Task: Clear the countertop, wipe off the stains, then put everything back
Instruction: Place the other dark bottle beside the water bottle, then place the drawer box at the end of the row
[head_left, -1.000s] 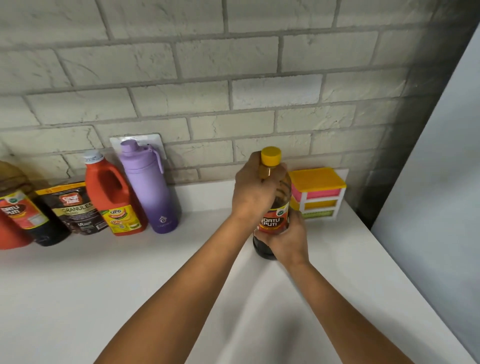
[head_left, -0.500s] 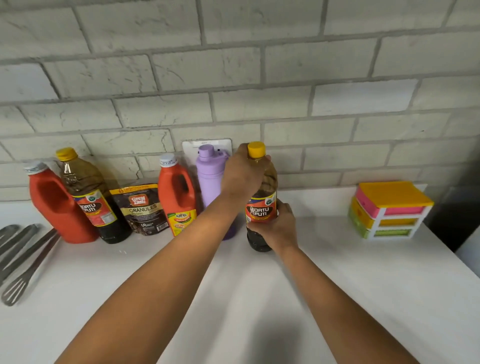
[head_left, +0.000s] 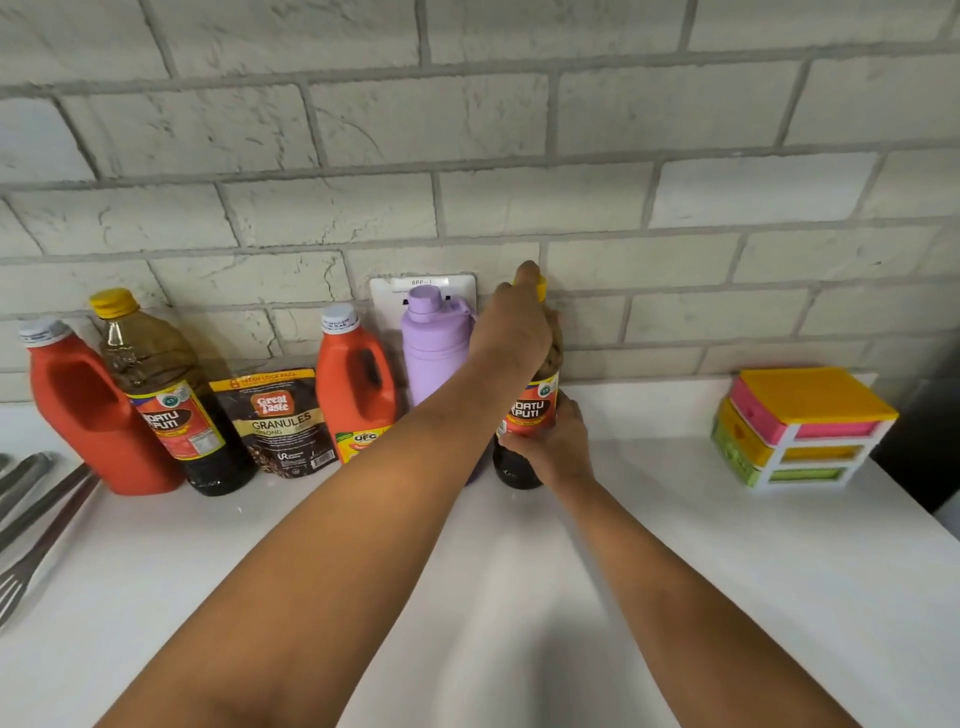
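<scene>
Soy bottle (head_left: 530, 415) upright on worktop (head_left: 675, 571), just right of purple flask (head_left: 434, 343). L hand (head_left: 511, 327) wraps neck & cap, R hand (head_left: 550, 441) grips low on label.

Single head cam, looks fwd/down, close over countertop (head_left: 727, 597) toward brick wall (head_left: 467, 130).

- A pale brick wall (head_left: 467, 130) with grey mortar lines and a rough, cracked-looking surface fills the upper half of the frame.
- A white socket plate (head_left: 387, 299) is mounted on the wall just left of centre, with small grey lettering along its top edge. Its lower part is hidden.
- A dark vertical surface (head_left: 930, 441) stands at the far right edge, below the wall.
</scene>
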